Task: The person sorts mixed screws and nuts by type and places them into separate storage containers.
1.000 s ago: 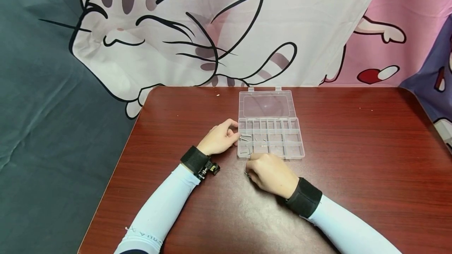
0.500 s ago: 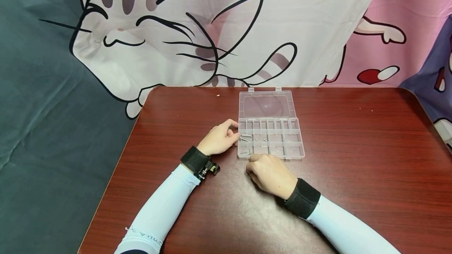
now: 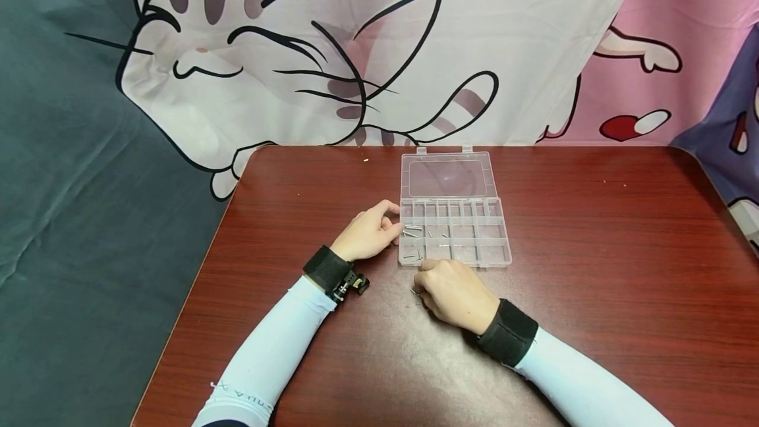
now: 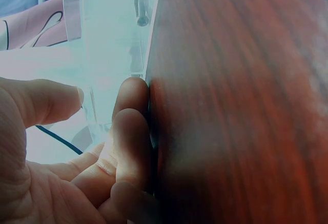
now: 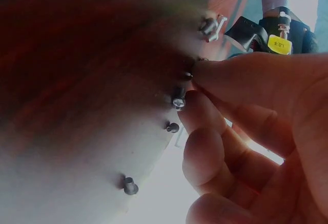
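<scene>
A clear plastic compartment box [image 3: 504,232] stands on the table with its lid [image 3: 447,175] raised at the back. Several silver screws [image 3: 413,228] lie in its left compartments. My left hand [image 3: 369,232] holds the box's left side, and in the left wrist view the box's end sits between thumb and fingers. In front of the box, my right hand [image 3: 455,295] is low over the table, fingers bent. Its thumb and fingertips are close to a small screw [image 5: 178,102] in the right wrist view; whether they pinch one is hidden.
More loose screws [image 5: 130,185] lie on the reddish-brown table [image 3: 593,229] by the right fingertips. Behind the table's far edge hangs a cat-print cloth [image 3: 237,104]. A white crumb [image 3: 365,160] lies near the back edge.
The right hand has shifted very slightly, staying in front of the box. My left hand and the box have not moved.
</scene>
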Available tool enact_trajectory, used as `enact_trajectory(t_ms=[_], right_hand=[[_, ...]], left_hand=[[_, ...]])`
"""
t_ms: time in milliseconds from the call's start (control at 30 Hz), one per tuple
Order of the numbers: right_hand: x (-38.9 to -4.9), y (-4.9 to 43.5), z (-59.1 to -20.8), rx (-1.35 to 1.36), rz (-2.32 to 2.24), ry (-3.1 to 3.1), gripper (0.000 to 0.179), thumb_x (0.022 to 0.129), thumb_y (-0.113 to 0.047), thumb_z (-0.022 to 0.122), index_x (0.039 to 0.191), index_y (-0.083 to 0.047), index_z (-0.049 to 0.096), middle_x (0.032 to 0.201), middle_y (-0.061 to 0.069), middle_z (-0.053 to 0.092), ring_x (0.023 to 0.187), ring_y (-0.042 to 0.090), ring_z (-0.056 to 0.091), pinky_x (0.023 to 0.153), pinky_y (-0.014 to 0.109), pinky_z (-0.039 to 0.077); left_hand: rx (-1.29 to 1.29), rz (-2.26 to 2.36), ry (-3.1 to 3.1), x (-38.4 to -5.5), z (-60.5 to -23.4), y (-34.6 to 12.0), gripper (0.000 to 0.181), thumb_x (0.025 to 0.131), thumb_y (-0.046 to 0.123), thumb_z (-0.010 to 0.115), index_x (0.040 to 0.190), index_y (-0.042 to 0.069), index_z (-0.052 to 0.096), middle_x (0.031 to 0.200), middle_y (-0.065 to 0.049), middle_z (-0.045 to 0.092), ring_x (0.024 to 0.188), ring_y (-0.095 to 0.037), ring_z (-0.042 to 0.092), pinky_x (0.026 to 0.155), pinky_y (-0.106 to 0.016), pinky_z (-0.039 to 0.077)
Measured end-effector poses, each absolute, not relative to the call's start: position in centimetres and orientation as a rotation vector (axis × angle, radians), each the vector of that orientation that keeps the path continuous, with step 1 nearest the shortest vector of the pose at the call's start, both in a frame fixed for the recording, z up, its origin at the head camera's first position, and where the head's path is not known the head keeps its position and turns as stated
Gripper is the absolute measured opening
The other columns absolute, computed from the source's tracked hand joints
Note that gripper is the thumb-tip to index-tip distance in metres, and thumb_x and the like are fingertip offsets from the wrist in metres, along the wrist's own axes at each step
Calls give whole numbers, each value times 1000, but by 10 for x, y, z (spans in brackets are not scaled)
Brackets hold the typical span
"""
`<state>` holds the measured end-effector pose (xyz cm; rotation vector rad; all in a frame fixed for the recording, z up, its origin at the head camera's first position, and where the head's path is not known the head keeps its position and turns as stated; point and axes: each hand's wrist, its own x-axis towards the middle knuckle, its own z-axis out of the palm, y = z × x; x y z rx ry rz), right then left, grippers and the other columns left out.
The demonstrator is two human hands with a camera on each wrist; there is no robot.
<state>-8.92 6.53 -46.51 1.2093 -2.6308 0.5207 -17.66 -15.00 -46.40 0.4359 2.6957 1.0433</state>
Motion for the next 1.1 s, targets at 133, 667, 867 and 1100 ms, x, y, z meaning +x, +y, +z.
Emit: enact_trajectory(t_ms=[133, 667, 867, 1100], right_hand=[[-90, 66, -465, 1217, 525, -2644, 20, 75, -15, 74, 67, -23, 58, 69, -10, 48, 57, 10, 53, 51, 32, 45], [-90, 65, -465, 1235, 556, -2647, 23, 78, -14, 71, 65, -23, 53, 68, -12, 45, 56, 8, 49, 51, 32, 44], [-90, 65, -466, 1244, 543, -2658, 21, 79, -13, 68, 67, -23, 54, 69, -11, 46, 57, 11, 51, 51, 33, 44], [-89, 64, -469, 1268, 494, -2642, 17, 85, -16, 65, 72, -19, 54, 73, -8, 50, 61, 14, 55, 57, 35, 47]], left_hand=[[436, 1044, 2695, -177, -464, -150, 43, 95, 38, 54, 132, 17, 55, 74, 11, 67, 63, -11, 58, 66, -32, 43], [433, 1046, 2687, -178, -465, -150, 42, 96, 37, 54, 133, 17, 54, 74, 11, 67, 63, -12, 58, 65, -32, 43], [429, 1048, 2689, -177, -465, -150, 42, 96, 37, 55, 132, 16, 54, 74, 10, 67, 64, -11, 58, 66, -32, 44], [429, 1052, 2690, -177, -465, -150, 41, 96, 36, 55, 132, 16, 55, 74, 9, 68, 65, -12, 59, 67, -32, 44]])
